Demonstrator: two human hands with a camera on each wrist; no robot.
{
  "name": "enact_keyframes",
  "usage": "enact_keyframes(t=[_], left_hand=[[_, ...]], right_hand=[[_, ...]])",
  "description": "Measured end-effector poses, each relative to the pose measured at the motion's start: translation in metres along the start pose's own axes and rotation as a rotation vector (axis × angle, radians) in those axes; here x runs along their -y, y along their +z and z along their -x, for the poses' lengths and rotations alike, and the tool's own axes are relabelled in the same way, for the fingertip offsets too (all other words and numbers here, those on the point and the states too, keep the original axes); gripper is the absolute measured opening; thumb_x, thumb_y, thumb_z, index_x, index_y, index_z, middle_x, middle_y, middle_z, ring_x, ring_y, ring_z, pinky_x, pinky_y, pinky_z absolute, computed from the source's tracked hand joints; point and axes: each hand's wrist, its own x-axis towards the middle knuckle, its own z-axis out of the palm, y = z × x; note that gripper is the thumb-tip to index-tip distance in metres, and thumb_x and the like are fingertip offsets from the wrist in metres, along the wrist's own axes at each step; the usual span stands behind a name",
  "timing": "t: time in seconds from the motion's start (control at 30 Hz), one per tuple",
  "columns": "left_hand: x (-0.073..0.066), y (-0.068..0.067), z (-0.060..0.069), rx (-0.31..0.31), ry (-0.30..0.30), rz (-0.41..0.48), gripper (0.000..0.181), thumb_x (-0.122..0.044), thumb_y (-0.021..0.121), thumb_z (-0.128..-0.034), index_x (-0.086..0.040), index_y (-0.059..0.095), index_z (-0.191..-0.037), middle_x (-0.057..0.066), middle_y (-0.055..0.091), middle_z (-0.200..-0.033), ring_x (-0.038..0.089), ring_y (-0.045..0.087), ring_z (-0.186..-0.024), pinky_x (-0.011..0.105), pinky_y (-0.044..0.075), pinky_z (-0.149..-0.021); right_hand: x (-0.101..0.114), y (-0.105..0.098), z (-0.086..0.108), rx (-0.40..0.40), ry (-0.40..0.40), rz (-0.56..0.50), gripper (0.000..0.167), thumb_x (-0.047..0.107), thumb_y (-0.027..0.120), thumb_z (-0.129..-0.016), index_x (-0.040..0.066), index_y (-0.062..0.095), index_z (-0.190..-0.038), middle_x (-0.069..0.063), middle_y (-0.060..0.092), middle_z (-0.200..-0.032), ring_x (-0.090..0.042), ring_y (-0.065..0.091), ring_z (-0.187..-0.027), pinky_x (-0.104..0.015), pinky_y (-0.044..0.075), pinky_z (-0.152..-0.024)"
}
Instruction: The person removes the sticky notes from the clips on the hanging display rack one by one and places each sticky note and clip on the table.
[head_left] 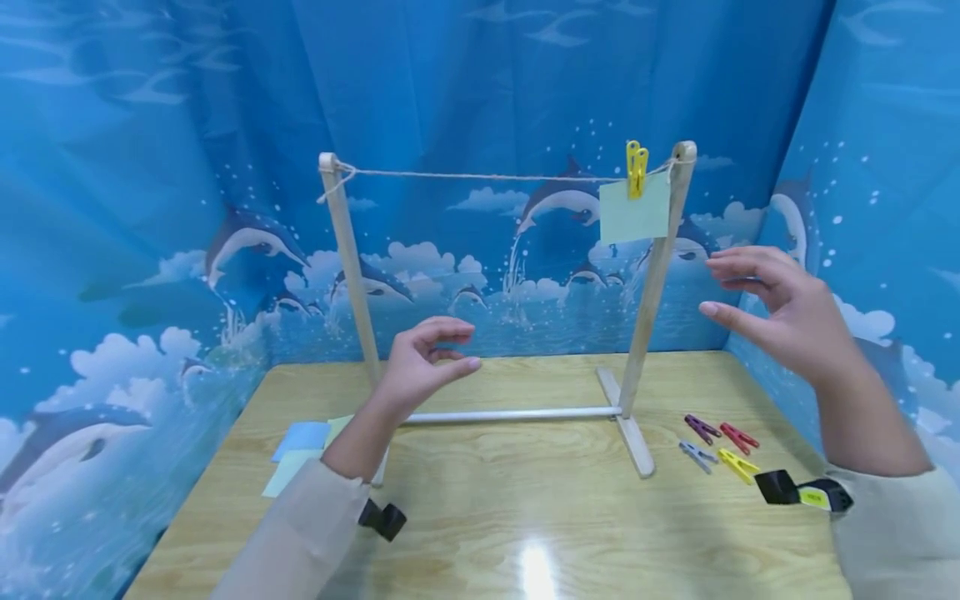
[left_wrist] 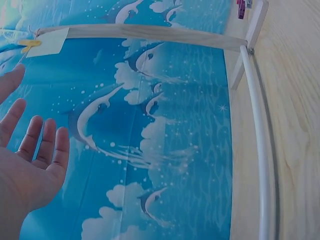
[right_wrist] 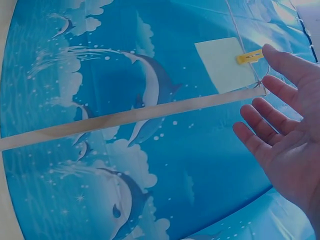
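Note:
A pale green paper (head_left: 634,210) hangs at the right end of a string (head_left: 480,176), held by a yellow clothespin (head_left: 637,169). The string runs between the two posts of a wooden frame (head_left: 648,300). My right hand (head_left: 783,308) is in the air to the right of the right post, fingers loosely bent, holding nothing. In the right wrist view its fingers (right_wrist: 260,127) are spread, apart from the paper. My left hand (head_left: 431,358) hovers empty beside the left post, thumb and fingers apart. The left wrist view shows its palm (left_wrist: 30,175) facing up with relaxed fingers.
On the table (head_left: 517,500), several clothespins lie at the right: purple (head_left: 702,428), red (head_left: 739,437), grey (head_left: 698,456) and yellow (head_left: 738,465). Blue paper (head_left: 302,439) and green paper (head_left: 291,472) lie at the left, partly behind my left arm. A white bar (head_left: 517,414) joins the frame's feet.

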Motion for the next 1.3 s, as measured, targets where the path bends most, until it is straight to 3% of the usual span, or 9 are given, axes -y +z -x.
enact_keyframes(t=[0.43,0.77,1.1,1.3], left_hand=[[-0.009,0.024,-0.030,0.020,-0.044,0.069,0.037,-0.014,0.080,-0.0825,-0.008,0.069,-0.117,0.006,0.063,-0.116,0.024,0.061,-0.106,0.035,0.056,-0.087],[-0.015,0.042,-0.054,0.036,-0.053,0.079,0.035,-0.017,0.079,-0.0841,-0.009,0.069,-0.117,0.004,0.066,-0.115,0.025,0.062,-0.106,0.036,0.056,-0.087],[-0.020,0.061,-0.077,0.041,-0.088,0.083,0.037,-0.022,0.080,-0.0835,-0.013,0.070,-0.118,0.002,0.068,-0.113,0.020,0.062,-0.108,0.037,0.057,-0.084],[-0.018,0.073,-0.088,0.035,-0.116,0.088,0.036,-0.022,0.080,-0.0834,-0.015,0.070,-0.118,0.000,0.066,-0.115,0.023,0.060,-0.112,0.035,0.058,-0.083]], right_hand=[[0.016,-0.004,-0.034,0.011,-0.053,0.005,0.044,-0.007,0.071,-0.085,-0.001,0.060,-0.127,0.006,0.055,-0.127,-0.008,0.053,-0.110,-0.006,0.043,-0.089],[0.027,-0.007,-0.059,-0.025,0.018,-0.108,0.042,-0.003,0.069,-0.088,0.002,0.061,-0.128,0.000,0.058,-0.122,-0.013,0.059,-0.100,-0.008,0.048,-0.081],[0.032,-0.010,-0.087,-0.034,0.058,-0.168,0.039,0.001,0.068,-0.090,0.003,0.061,-0.128,-0.006,0.058,-0.125,-0.014,0.059,-0.103,-0.008,0.048,-0.081],[0.037,-0.013,-0.101,-0.030,0.138,-0.160,0.039,0.009,0.070,-0.091,0.008,0.062,-0.129,-0.006,0.059,-0.123,-0.012,0.059,-0.099,-0.007,0.048,-0.078]])
